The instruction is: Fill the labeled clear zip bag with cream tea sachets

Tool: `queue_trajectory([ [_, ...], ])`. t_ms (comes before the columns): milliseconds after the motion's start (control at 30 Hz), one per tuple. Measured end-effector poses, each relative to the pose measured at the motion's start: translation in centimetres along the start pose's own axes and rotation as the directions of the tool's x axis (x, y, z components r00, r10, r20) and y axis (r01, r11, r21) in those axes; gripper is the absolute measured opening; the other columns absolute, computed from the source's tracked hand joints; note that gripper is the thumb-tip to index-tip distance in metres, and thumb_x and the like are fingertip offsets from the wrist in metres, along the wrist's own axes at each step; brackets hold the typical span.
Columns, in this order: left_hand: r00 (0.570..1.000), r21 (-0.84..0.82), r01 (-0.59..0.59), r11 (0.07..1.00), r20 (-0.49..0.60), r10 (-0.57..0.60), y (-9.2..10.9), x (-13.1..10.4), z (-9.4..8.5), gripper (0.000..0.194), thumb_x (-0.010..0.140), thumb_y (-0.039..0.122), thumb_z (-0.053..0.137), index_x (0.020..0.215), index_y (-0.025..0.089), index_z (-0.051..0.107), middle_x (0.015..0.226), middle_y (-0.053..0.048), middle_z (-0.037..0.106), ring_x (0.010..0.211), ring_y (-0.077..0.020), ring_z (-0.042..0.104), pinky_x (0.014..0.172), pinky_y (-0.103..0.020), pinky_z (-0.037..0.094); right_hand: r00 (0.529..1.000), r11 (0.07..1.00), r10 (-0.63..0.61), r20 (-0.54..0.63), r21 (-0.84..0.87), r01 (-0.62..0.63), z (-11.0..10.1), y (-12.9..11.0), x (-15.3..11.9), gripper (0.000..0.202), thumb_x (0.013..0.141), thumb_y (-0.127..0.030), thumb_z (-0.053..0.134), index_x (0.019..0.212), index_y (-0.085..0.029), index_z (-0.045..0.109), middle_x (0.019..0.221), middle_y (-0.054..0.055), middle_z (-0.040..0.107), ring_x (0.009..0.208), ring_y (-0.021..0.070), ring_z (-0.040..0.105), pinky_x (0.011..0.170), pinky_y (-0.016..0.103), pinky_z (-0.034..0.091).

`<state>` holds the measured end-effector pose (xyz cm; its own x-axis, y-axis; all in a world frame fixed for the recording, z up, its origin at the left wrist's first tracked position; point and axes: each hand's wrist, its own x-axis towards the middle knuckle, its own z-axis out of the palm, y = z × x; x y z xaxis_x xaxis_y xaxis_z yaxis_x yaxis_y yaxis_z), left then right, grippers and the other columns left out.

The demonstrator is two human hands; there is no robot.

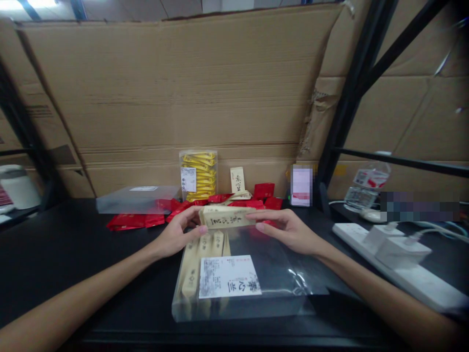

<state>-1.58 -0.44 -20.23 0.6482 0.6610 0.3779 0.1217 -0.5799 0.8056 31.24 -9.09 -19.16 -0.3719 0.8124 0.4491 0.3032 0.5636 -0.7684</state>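
Note:
Between my two hands I hold a small stack of cream paper packets (229,218) with dark brush lettering. My left hand (181,233) pinches its left end, and my right hand (289,230) has its fingers closed on the right end. Just below the stack lies a clear plastic box (278,288) with a white printed label (230,277). More cream packets (194,266) stand in a row inside the box's left part. The right part of the box shows dark through the plastic, with a clear flap at its right side.
Red packets (128,221) lie scattered behind the box, with a loose cream packet (237,180) among them. A frosted box (135,200) and a clear box of yellow packets (199,176) stand at the back. At right are a power strip (399,264) and a water bottle (367,183).

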Motion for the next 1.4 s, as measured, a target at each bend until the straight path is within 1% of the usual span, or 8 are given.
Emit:
queue_trajectory([
  [133, 0.992, 0.031, 0.099, 0.995, 0.071, -0.101, -0.1, 0.0, 0.0, 0.078, 0.080, 0.044, 0.083, 0.146, 0.020, 0.051, 0.129, -0.015, 0.067, 0.115, -0.0275, 0.065, 0.100, -0.044, 0.052, 0.961, 0.988, 0.132, -0.242, 0.109, -0.108, -1.1, 0.9, 0.2, 0.035, 0.086, -0.040, 0.080, 0.117, -0.025, 0.080, 0.123, 0.009, 0.077, 0.115, 0.0292, 0.072, 0.107, 0.050, 0.054],
  [267, 0.962, 0.104, 0.180, 0.978, 0.189, -0.197, 0.8, 0.2, -0.3, 0.046, 0.085, 0.047, 0.078, 0.121, 0.019, 0.073, 0.117, -0.010, 0.075, 0.108, -0.0268, 0.069, 0.094, -0.038, 0.053, 0.829, 0.971, 0.206, -0.519, 0.212, -0.108, -3.0, 2.1, 0.7, 0.039, 0.075, -0.039, 0.088, 0.108, -0.021, 0.079, 0.110, 0.010, 0.080, 0.091, 0.0237, 0.075, 0.084, 0.038, 0.064],
  [400, 0.966, 0.121, 0.144, 0.982, 0.196, -0.166, 0.7, 0.2, -0.6, 0.037, 0.088, 0.047, 0.076, 0.112, 0.019, 0.079, 0.109, -0.007, 0.079, 0.100, -0.0250, 0.071, 0.085, -0.032, 0.054, 0.715, 0.973, 0.209, -0.667, 0.215, -0.083, -5.6, 3.4, 0.7, 0.063, 0.075, -0.045, 0.086, 0.131, -0.022, 0.067, 0.113, 0.009, 0.077, 0.078, 0.0206, 0.072, 0.047, 0.026, 0.053],
  [667, 0.974, 0.146, 0.143, 0.979, 0.155, -0.165, -0.3, 0.2, -1.3, 0.036, 0.088, 0.045, 0.076, 0.116, 0.022, 0.080, 0.111, -0.006, 0.080, 0.098, -0.0240, 0.073, 0.083, -0.030, 0.054, 0.622, 0.960, 0.277, -0.732, 0.187, -0.208, -8.3, 5.0, -0.4, 0.047, 0.077, -0.044, 0.083, 0.117, -0.021, 0.076, 0.102, 0.011, 0.079, 0.088, 0.0290, 0.077, 0.072, 0.037, 0.066],
  [867, 0.978, 0.142, 0.134, 0.981, 0.139, -0.154, -0.2, 0.3, -1.1, 0.036, 0.089, 0.045, 0.075, 0.115, 0.021, 0.080, 0.110, -0.007, 0.080, 0.100, -0.0251, 0.073, 0.087, -0.033, 0.055, 0.725, 0.906, 0.421, -0.545, 0.213, -0.366, -7.5, 5.2, -0.2, 0.046, 0.080, -0.041, 0.083, 0.115, -0.014, 0.075, 0.076, 0.009, 0.076, 0.051, 0.0156, 0.064, 0.037, 0.023, 0.046],
  [1000, 0.979, 0.142, 0.125, 0.982, 0.145, -0.146, -0.5, 0.3, -1.0, 0.036, 0.089, 0.046, 0.074, 0.115, 0.022, 0.080, 0.111, -0.007, 0.080, 0.100, -0.0249, 0.073, 0.088, -0.033, 0.055, 0.821, 0.812, 0.554, -0.137, 0.306, -0.497, -7.6, 4.7, -0.6, 0.062, 0.077, -0.040, 0.088, 0.128, -0.015, 0.063, 0.074, 0.005, 0.076, 0.044, 0.0103, 0.060, 0.036, 0.018, 0.047],
  [1133, 0.978, 0.133, 0.131, 0.982, 0.144, -0.150, -0.4, 0.3, -1.0, 0.034, 0.089, 0.045, 0.075, 0.115, 0.022, 0.080, 0.111, -0.006, 0.080, 0.099, -0.0238, 0.073, 0.086, -0.030, 0.055, 0.766, 0.726, 0.592, 0.251, 0.248, -0.642, -7.8, 4.1, -1.1, 0.057, 0.071, -0.034, 0.093, 0.117, -0.016, 0.064, 0.092, 0.009, 0.080, 0.057, 0.0147, 0.073, 0.046, 0.018, 0.059],
  [1400, 0.978, 0.109, 0.140, 0.984, 0.141, -0.155, -0.4, 0.3, -0.9, 0.033, 0.089, 0.045, 0.076, 0.113, 0.022, 0.080, 0.110, -0.006, 0.080, 0.099, -0.0238, 0.073, 0.086, -0.031, 0.055, 0.750, 0.753, 0.514, 0.417, 0.199, -0.627, -8.5, 4.5, -1.6, 0.046, 0.076, -0.025, 0.090, 0.119, -0.014, 0.077, 0.107, 0.011, 0.081, 0.083, 0.0175, 0.079, 0.067, 0.019, 0.065],
])
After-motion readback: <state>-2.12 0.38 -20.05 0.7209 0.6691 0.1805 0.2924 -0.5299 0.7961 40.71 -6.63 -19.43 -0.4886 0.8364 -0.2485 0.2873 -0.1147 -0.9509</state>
